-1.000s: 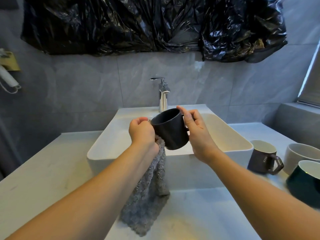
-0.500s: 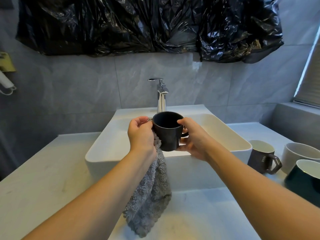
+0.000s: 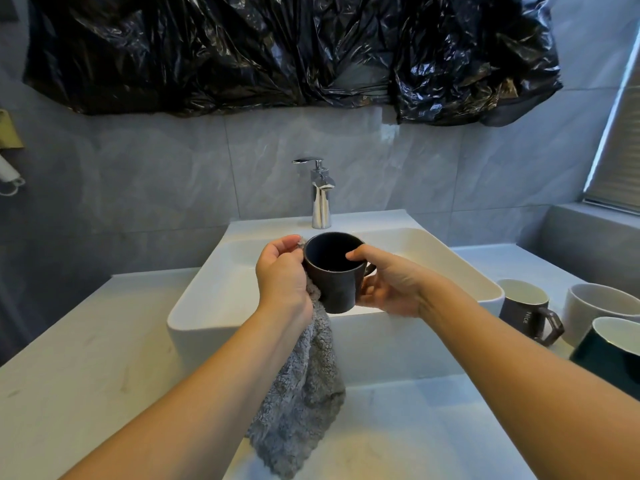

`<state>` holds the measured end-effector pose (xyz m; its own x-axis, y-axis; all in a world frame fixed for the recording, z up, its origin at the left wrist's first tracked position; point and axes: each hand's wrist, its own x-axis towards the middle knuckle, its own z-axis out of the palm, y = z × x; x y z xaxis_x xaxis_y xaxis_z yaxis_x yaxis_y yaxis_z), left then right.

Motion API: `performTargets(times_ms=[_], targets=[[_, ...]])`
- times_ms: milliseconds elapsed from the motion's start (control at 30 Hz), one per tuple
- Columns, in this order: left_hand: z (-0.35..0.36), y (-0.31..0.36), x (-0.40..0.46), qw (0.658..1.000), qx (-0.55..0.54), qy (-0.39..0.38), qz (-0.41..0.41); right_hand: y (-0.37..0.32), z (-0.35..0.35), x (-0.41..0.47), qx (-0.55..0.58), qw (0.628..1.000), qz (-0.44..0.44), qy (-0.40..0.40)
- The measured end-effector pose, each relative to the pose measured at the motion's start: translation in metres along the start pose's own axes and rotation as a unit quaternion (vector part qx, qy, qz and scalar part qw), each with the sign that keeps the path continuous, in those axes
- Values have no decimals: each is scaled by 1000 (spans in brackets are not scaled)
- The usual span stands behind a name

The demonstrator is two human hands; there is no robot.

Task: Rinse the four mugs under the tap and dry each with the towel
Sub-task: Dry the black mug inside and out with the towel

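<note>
One dark mug (image 3: pixel 333 271), left hand (image 3: pixel 282 275) clutching towel (image 3: pixel 301 386), right hand (image 3: pixel 388 285) gripping mug body; risk: wet glaze slipping into sink (image 3: pixel 194 306).

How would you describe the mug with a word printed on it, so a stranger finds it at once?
Start at the white sink and look right, on the counter. Three mugs stand there; the brown mug is nearest the sink. Only it has an angular handle and the word "Nice".

Your left hand (image 3: pixel 282 277) hides the top of the towel (image 3: pixel 299 410), and your right hand (image 3: pixel 388 282) covers most of the dark mug's (image 3: pixel 330 282) handle. The frame's right edge cuts off the white mug (image 3: pixel 602 306) and green mug (image 3: pixel 613 355)
</note>
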<state>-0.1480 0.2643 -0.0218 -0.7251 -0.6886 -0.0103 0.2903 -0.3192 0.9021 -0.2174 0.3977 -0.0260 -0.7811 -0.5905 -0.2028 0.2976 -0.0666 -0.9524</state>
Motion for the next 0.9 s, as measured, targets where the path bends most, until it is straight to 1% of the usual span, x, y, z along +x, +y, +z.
performTargets(times_ms=[67, 133, 233, 333, 400, 467, 500, 567, 633, 700, 733, 767, 800, 833, 900], targets=[[-2, 0, 2, 1000, 5, -5, 1, -1, -1, -1, -10, 1000, 15, -5], [-4, 3, 4, 999, 29, -22, 11, 2, 0, 1, -31, 999, -3, 9], [-11, 6, 12, 995, 90, -26, 35, 6, 5, 5, -64, 994, -80, 46], [-24, 5, 18, 983, 178, -14, 40, 11, 6, 10, -148, 964, -193, 105], [-31, 1, 15, 965, 255, -26, 53, 15, 5, 12, -223, 928, -268, 134], [-35, -2, 13, 942, 319, -67, 79, 16, 4, 14, -326, 867, -339, 167], [-36, -4, 13, 926, 355, -90, 91, 17, 4, 15, -375, 833, -367, 176], [-38, -5, 13, 881, 445, -122, 101, 18, 4, 17, -454, 771, -412, 172], [-40, -3, 11, 844, 515, -132, 75, 21, 4, 19, -516, 715, -443, 161], [-40, 1, 9, 812, 571, -114, 45, 25, 5, 18, -552, 671, -467, 161], [-41, 2, 9, 800, 589, -107, 41, 25, 6, 17, -559, 657, -480, 163], [-41, 3, 10, 796, 595, -104, 41, 26, 7, 16, -562, 648, -487, 165], [-42, 5, 10, 809, 579, -101, 30, 26, 7, 15, -562, 644, -491, 168], [-42, 8, 11, 838, 538, -92, 15, 26, 8, 14, -557, 648, -491, 170], [-39, 14, 13, 917, 391, -69, -36, 26, 7, 14, -540, 672, -476, 175]])
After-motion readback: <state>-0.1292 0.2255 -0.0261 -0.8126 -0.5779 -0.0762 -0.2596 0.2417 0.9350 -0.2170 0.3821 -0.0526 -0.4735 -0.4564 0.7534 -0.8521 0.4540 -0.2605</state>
